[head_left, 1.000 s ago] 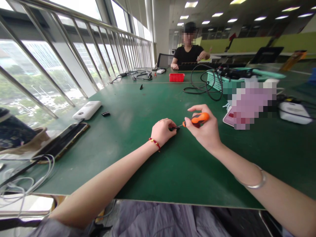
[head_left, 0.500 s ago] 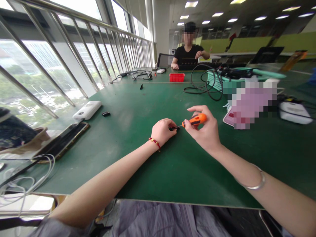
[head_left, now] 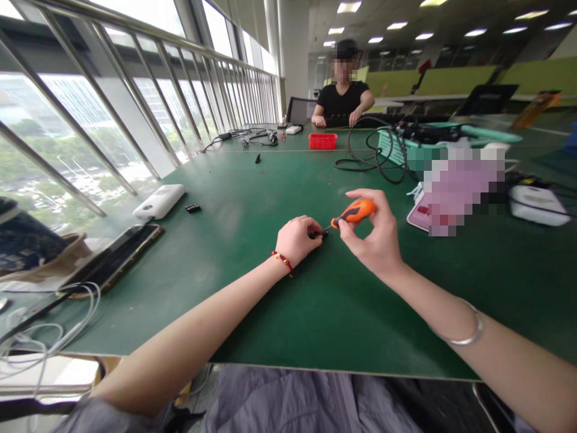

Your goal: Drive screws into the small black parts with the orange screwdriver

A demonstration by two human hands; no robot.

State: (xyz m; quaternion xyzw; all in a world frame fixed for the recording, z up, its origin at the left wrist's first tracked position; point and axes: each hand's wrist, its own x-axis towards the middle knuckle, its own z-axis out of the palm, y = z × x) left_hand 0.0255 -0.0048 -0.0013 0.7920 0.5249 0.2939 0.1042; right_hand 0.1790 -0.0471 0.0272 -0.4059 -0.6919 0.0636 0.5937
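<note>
My left hand (head_left: 297, 238) rests on the green table, its fingers closed round a small black part (head_left: 321, 233) that they mostly cover. An orange and black screwdriver (head_left: 356, 211) is gripped by the handle in my right hand (head_left: 375, 237), between thumb and fingers. Its short shaft slants down to the left, and the tip meets the black part beside my left fingertips. Whether the tip sits in a screw is too small to tell.
On the left lie a small black piece (head_left: 193, 208), a white power bank (head_left: 160, 201) and a phone (head_left: 115, 255). Farther off are a red tray (head_left: 323, 141) and a teal basket (head_left: 391, 148) with black cables. A co-worker (head_left: 343, 99) sits across the table (head_left: 252, 288).
The screwdriver's handle has tilted slightly steeper, with my right hand turned a little around it. My left hand stays in place. The co-worker's raised hand has come down.
</note>
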